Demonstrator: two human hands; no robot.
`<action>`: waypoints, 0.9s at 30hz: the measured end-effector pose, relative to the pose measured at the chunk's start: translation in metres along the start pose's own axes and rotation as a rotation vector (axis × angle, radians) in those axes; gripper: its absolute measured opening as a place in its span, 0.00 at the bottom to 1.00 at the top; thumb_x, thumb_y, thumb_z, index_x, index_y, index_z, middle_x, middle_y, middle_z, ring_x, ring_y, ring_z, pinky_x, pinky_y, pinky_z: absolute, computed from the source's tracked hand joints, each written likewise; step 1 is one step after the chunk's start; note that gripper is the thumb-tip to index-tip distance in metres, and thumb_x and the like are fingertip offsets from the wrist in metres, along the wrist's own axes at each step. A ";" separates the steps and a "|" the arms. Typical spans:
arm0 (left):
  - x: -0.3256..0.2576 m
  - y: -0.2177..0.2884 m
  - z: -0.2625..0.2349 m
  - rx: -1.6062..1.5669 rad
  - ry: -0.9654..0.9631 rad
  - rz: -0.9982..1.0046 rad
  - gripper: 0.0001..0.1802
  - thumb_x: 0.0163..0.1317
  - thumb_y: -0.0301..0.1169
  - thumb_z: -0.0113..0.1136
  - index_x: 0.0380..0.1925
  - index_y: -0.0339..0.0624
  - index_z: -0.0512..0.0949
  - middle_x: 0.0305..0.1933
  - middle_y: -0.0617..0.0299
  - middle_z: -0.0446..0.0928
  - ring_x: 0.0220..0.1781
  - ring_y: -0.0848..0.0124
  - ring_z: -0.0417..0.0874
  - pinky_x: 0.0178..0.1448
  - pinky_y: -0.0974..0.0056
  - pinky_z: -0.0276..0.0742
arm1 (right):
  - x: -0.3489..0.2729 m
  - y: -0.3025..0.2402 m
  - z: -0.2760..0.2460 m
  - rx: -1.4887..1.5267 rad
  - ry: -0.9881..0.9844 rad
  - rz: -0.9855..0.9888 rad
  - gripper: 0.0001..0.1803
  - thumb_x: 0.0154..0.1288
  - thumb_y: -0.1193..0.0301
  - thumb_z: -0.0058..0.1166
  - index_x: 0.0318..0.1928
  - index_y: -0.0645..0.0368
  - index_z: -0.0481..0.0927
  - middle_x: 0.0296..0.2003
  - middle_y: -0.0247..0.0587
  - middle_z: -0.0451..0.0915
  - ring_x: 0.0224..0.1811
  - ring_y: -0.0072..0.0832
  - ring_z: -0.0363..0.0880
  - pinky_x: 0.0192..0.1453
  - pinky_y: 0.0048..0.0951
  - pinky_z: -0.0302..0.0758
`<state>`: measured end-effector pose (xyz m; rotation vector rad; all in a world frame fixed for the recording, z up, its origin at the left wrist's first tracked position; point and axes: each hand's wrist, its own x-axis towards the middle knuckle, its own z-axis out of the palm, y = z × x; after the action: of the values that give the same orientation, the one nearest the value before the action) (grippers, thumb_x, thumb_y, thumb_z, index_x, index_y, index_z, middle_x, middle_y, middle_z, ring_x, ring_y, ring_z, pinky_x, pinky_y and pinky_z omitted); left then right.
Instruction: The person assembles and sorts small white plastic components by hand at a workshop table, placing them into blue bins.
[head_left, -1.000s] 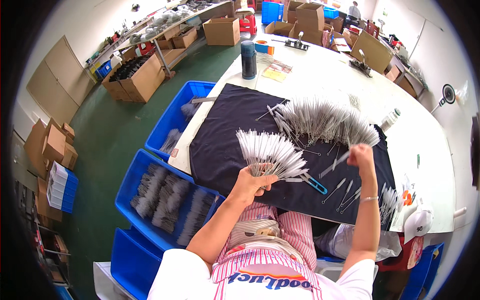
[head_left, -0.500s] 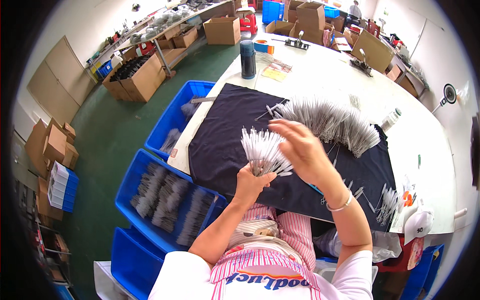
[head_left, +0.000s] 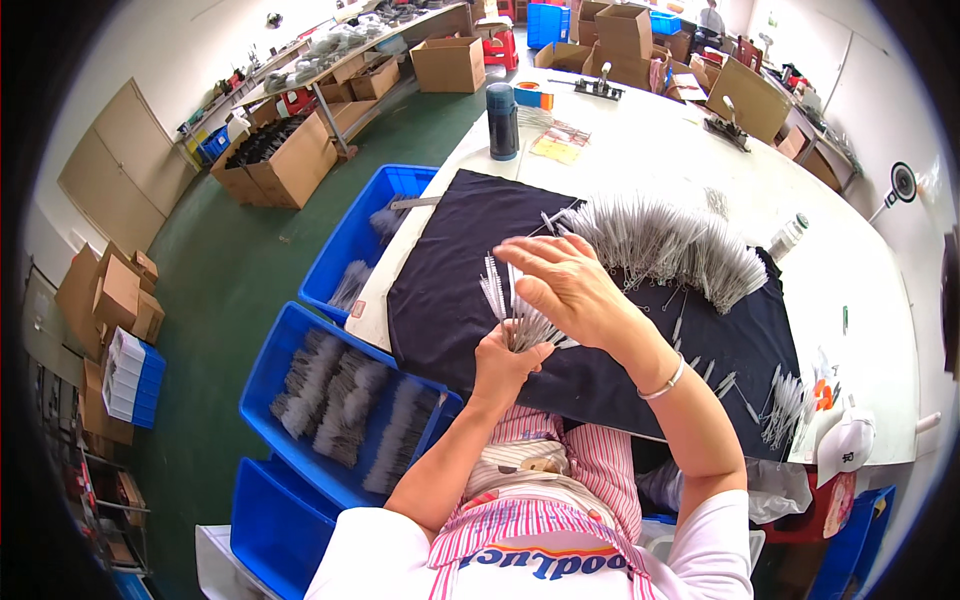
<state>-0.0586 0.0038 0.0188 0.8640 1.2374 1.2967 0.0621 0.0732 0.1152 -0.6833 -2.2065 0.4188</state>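
Over black cloth (head_left: 436, 270), left hand's grip (head_left: 505, 367) encircles bunched brushes (head_left: 527, 331).

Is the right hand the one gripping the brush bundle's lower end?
No, the left hand grips the brush bundle low down, while the right hand is open over its upper part.

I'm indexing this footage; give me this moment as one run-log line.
left hand: gripping tube brush bundle | right hand: open over bundle, contact unclear | beyond: larger brush pile on black cloth
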 end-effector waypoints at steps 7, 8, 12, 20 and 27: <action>-0.002 0.003 -0.004 -0.051 0.026 0.033 0.19 0.44 0.26 0.71 0.35 0.38 0.72 0.23 0.68 0.74 0.18 0.83 0.72 0.16 0.80 0.60 | -0.002 0.012 0.000 -0.058 0.009 -0.018 0.22 0.67 0.54 0.42 0.42 0.60 0.80 0.42 0.43 0.79 0.47 0.39 0.75 0.61 0.45 0.59; -0.002 0.003 -0.003 -0.072 0.023 0.042 0.19 0.44 0.26 0.71 0.35 0.38 0.73 0.23 0.68 0.74 0.18 0.83 0.72 0.16 0.80 0.60 | -0.002 0.012 0.001 -0.058 0.008 -0.019 0.22 0.67 0.54 0.42 0.42 0.60 0.80 0.42 0.43 0.79 0.47 0.39 0.75 0.61 0.45 0.59; -0.003 -0.003 -0.003 -0.002 0.029 0.067 0.17 0.47 0.25 0.69 0.37 0.36 0.74 0.26 0.67 0.75 0.20 0.83 0.72 0.22 0.78 0.66 | -0.003 0.018 0.003 -0.098 -0.038 -0.038 0.26 0.68 0.52 0.39 0.47 0.62 0.78 0.42 0.47 0.78 0.49 0.42 0.74 0.62 0.44 0.59; 0.004 -0.002 -0.011 -0.297 -0.045 -0.125 0.16 0.47 0.23 0.68 0.36 0.40 0.74 0.21 0.66 0.73 0.16 0.81 0.70 0.14 0.78 0.54 | -0.005 0.003 -0.012 -0.189 0.122 0.001 0.26 0.62 0.58 0.51 0.57 0.58 0.71 0.53 0.52 0.73 0.60 0.46 0.66 0.65 0.48 0.55; 0.008 0.014 -0.012 -0.443 -0.017 -0.075 0.16 0.51 0.23 0.67 0.40 0.39 0.73 0.24 0.65 0.75 0.20 0.80 0.73 0.14 0.79 0.55 | -0.105 0.015 0.041 0.665 0.703 0.722 0.29 0.64 0.69 0.54 0.60 0.65 0.57 0.38 0.41 0.75 0.31 0.18 0.73 0.35 0.17 0.70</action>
<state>-0.0747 0.0115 0.0289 0.5040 0.9083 1.4259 0.0940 0.0199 0.0200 -1.0258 -1.0139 1.0272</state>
